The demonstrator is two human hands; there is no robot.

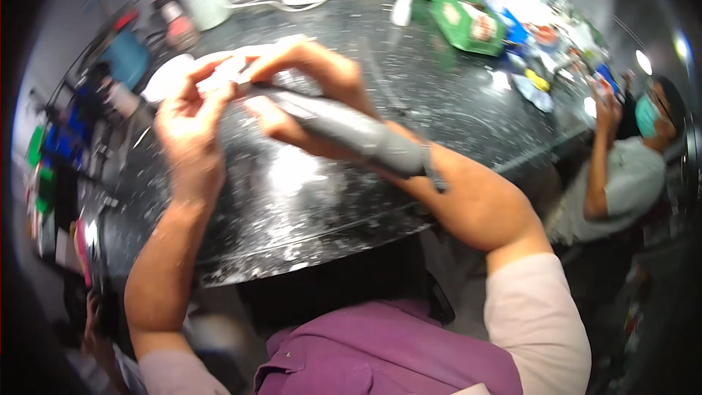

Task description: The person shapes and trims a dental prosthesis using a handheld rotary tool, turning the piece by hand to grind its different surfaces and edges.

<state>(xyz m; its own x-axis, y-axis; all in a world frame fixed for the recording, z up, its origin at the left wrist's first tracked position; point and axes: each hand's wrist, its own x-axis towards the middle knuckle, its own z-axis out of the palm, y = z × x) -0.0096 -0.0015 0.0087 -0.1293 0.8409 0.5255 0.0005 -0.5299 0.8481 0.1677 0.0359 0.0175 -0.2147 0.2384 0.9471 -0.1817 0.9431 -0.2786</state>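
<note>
Find the left hand point(194, 106) raised over a glossy black table point(468, 95), fingers bent into a narrow pinch on a small white piece point(228, 72); cannot make out its outline for glare and blur. Find the right hand point(336, 77) curled around the front of a thick grey handpiece point(344, 124), thumb below, fingers above, grasp filled by the barrel. See both hands close together, nose of the handpiece at or just beside the white piece; cannot tell whether touching or apart. Judge the handpiece stiff, of moderate weight, smooth enough to roll in a loose grasp; best taken around the forward barrel, clear of the nose, allowing for drag from the dark cord point(436, 173) at the rear. Judge the white piece light, rigid, possibly brittle, slick if dusty; best pinched by its edges, fingertips well back from the nose. Note pale specks scattered over the table beneath. Just beyond the left hand, record a bright white rounded object point(168, 79), kind unclear. Farther back, record a pale green container point(208, 6), a small white bottle point(401, 7) and a loaded green tray point(450, 22). At far right, well apart from the work, note a seated co-worker point(625, 175) in a face mask.
</note>
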